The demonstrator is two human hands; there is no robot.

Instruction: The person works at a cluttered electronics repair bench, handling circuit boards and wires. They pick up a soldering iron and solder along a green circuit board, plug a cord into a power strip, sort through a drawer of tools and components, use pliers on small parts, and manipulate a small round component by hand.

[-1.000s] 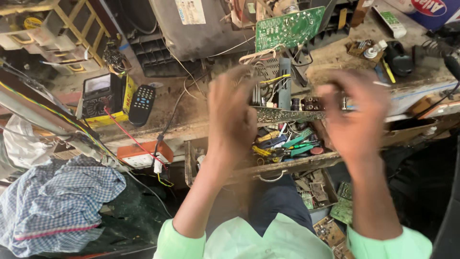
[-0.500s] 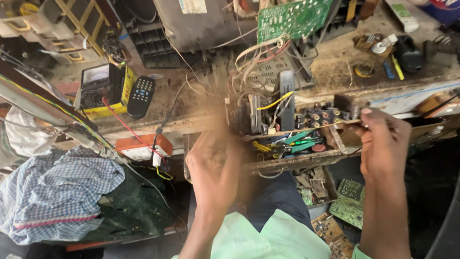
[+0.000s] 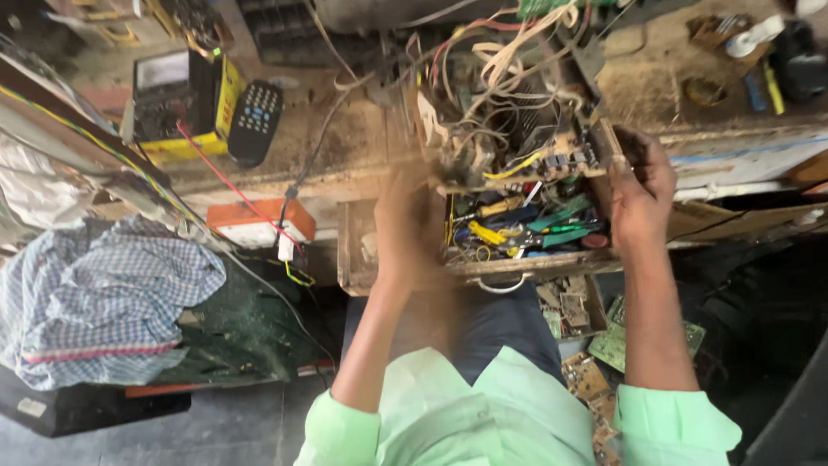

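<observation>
Head view: hands [image 3: 642,194] on circuit board [image 3: 526,129].

An electronics repair workshop is showing itself here: a yellow multimeter [image 3: 177,103] is sitting on the grimy bench [image 3: 345,147] (wires tangling everywhere), screwdrivers filling an open drawer [image 3: 483,259], spare circuit boards [image 3: 604,345] lying below.

soft daylight, motion-blurred left hand [image 3: 412,226]

The workbench [image 3: 362,147] is rough, dusty wood, as is the open drawer [image 3: 358,259] under it. Left of the drawer, a checked cloth [image 3: 103,293] lies soft and matt; the remote control [image 3: 255,121] is dull black plastic.
</observation>
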